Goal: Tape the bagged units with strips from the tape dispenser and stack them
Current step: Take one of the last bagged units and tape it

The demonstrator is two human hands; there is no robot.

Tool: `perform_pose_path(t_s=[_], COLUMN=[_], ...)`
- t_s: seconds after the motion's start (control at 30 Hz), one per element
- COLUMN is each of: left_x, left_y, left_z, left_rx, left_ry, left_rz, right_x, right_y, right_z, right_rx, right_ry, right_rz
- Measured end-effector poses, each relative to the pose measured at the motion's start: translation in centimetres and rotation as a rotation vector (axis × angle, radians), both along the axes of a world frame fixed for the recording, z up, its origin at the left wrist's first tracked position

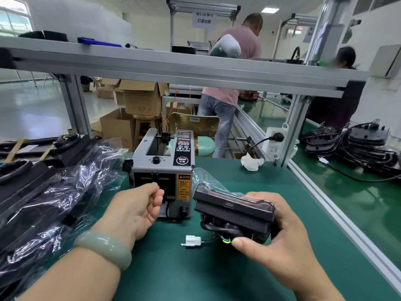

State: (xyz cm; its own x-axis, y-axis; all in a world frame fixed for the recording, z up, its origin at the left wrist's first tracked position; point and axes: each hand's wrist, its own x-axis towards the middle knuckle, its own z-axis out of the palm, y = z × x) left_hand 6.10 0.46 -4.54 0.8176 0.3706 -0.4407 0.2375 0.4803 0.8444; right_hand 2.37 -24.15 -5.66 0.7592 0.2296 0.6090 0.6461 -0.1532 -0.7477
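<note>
A grey tape dispenser (162, 170) stands on the green mat in the middle. My left hand (138, 207) is right in front of its outlet slot, fingers curled, thumb and fingertips close together at the slot; I cannot see a tape strip between them. My right hand (280, 242) grips a black bagged unit (234, 210) just right of the dispenser, the clear bag trailing behind it. A white connector (192, 240) on wires hangs from the unit and lies on the mat.
Several bagged black units (54, 192) lie piled at the left. A crumpled white tissue (251, 162) sits behind the dispenser. An aluminium rail (338, 213) bounds the mat on the right; black parts with cables (358, 146) are stacked beyond it. People work in the background.
</note>
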Motion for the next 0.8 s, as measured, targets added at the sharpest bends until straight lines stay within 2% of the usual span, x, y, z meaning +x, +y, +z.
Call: perform_pose_path(t_s=[0.67,0.8], left_x=[2.0,0.6], left_y=[-0.7,-1.3], left_z=[-1.8,-1.3], left_rx=[0.116,0.069], left_ry=[0.019,0.014], left_rz=[0.232,0.170], right_x=[-0.2,-0.2], right_y=[0.4,0.3], right_z=[0.0,0.1], right_rx=[-0.020,-0.022], right_ry=[0.001,0.001], right_rz=[-0.007,-0.009])
